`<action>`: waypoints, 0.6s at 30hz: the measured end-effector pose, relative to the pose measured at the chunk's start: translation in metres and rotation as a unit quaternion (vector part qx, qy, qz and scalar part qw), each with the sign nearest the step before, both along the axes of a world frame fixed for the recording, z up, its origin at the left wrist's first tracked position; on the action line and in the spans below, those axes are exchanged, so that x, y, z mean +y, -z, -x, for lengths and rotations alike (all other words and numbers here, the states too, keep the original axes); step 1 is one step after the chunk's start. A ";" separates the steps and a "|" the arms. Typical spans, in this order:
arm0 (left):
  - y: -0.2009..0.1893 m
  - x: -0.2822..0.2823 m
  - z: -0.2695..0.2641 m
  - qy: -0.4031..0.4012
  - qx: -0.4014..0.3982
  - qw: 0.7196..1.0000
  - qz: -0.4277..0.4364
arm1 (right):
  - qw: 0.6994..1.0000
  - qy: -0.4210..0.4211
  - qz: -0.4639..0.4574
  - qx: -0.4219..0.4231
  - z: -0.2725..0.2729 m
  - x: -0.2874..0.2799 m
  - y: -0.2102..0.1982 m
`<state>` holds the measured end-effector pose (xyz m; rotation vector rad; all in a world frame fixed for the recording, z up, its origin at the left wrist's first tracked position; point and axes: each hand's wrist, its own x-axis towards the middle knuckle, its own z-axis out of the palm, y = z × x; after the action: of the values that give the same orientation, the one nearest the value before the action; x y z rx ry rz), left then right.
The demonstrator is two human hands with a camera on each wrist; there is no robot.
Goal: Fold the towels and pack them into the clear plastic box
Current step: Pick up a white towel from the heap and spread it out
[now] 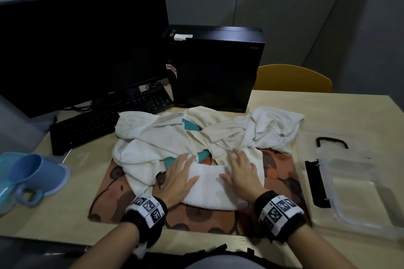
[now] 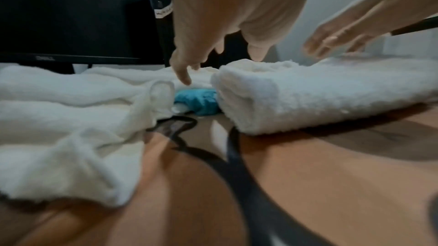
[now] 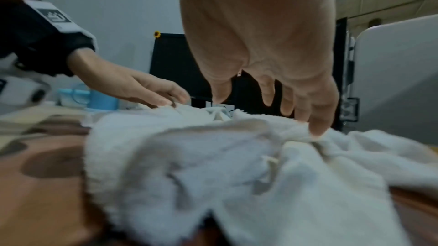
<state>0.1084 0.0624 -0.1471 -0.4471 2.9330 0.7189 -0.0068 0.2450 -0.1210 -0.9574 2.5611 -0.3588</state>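
Your table (image 1: 65, 220) is pale wood. On it lie a bear-print mat (image 1: 196, 218) under the heaped towels (image 1: 153, 137), a black keyboard (image 1: 87, 126), monitor (image 1: 83, 50), computer tower (image 1: 214, 67), blue cup (image 1: 28, 172), and, to your right, the clear plastic box (image 1: 358, 192).

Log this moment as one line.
stage: folding | left hand: flat on folded towel | right hand: same | clear box: empty

Left hand (image 2: 237, 15) hangs from top centre, fingers straight, index tip touching the rumpled white towels (image 2: 71, 119) filling the left half. Folded white towel (image 2: 320, 96) lies right of centre on the brown patterned mat (image 2: 331, 184). Teal cloth (image 2: 199, 102) wedged between them. Right hand (image 2: 350, 32) upper right, flat, seemingly on the folded towel; blurred. Dark monitor (image 2: 71, 15) upper left.
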 end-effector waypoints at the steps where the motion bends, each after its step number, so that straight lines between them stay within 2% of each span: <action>1: 0.003 0.004 0.000 0.052 -0.052 0.997 0.015 | 0.998 -0.039 -0.047 -0.001 -0.006 -0.003 0.004; 3: 0.012 0.010 0.000 0.112 -0.141 0.983 0.044 | 0.987 -0.072 -0.142 -0.021 -0.016 -0.007 0.016; 5: 0.010 0.009 0.004 0.119 -0.187 0.973 0.059 | 0.981 -0.103 -0.161 -0.021 -0.013 -0.008 0.021; 7: -0.004 0.003 0.014 0.122 -0.218 0.966 0.062 | 0.976 -0.119 -0.167 -0.078 -0.002 -0.009 0.015; 8: -0.013 0.000 0.023 0.114 -0.208 0.969 0.064 | 0.978 -0.112 -0.152 -0.086 0.006 -0.011 0.008; 10: -0.029 -0.008 0.044 0.059 -0.153 0.985 0.060 | 0.993 -0.069 -0.055 -0.074 0.027 -0.020 -0.008; 12: -0.043 -0.013 0.065 0.003 -0.083 0.996 0.036 | 0.999 -0.031 0.039 0.009 0.046 -0.031 -0.021; 13: -0.048 -0.016 0.076 -0.005 -0.055 0.998 0.023 | 0.998 -0.023 0.045 0.045 0.055 -0.037 -0.025; 15: -0.054 -0.019 0.095 0.005 -0.029 1.000 0.000 | 0.996 -0.046 -0.028 0.076 0.071 -0.050 -0.031; 17: -0.057 -0.021 0.112 0.019 -0.035 0.999 -0.018 | 0.988 -0.089 -0.113 0.047 0.082 -0.062 -0.028; 18: -0.057 -0.021 0.120 0.020 -0.042 0.998 -0.033 | 0.988 -0.095 -0.116 0.024 0.087 -0.066 -0.029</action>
<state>-0.0115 0.0415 -0.0900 -0.4025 2.8226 0.7695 -0.0940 0.1795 -0.0921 -1.1185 2.4587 0.0168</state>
